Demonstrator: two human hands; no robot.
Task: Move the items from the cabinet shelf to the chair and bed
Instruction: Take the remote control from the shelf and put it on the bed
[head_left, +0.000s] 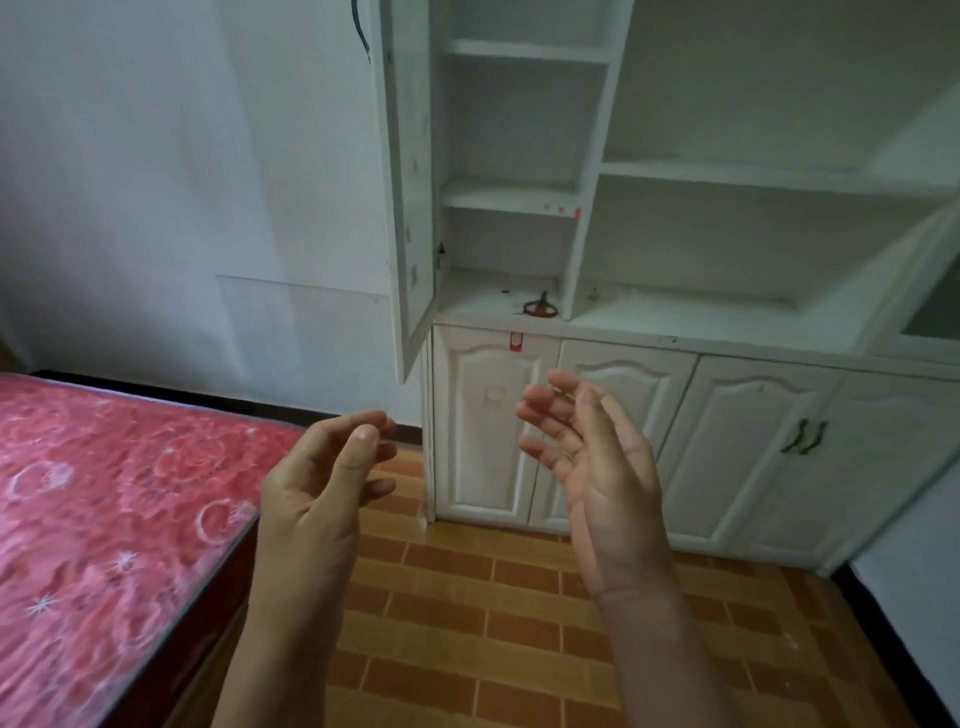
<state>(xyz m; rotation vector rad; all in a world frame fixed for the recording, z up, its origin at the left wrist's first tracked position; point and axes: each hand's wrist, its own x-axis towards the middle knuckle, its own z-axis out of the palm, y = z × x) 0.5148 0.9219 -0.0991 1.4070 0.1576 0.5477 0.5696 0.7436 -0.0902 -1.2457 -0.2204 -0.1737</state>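
At far left the bed (104, 493) with its red patterned cover runs along the wall, low and close to the person. Just right of it the left hand (322, 483) hangs in the air above the tiled floor (467, 623), fingers loosely curled with thumb and forefinger near each other, holding nothing.

Above and beyond that hand the cabinet door (410, 208) stands swung open, so the narrow compartment behind it is exposed. On this compartment's lowest shelf (483, 293) lies a small dark-red item (540, 307), near the front edge. It looks like a flat ring with a short stem standing up, though it is too small to be sure, and I cannot make out a clear long axis.

Below the item, and slightly to its right, the right hand (592, 467) is raised with relaxed, spread fingers, also empty, in front of the lower cupboard doors (753, 441).

The item sits up and forward of both hands, well apart from them. The right hand appears the nearer, so a reach upward and a little leftward seems the natural move. The chair is not in view.
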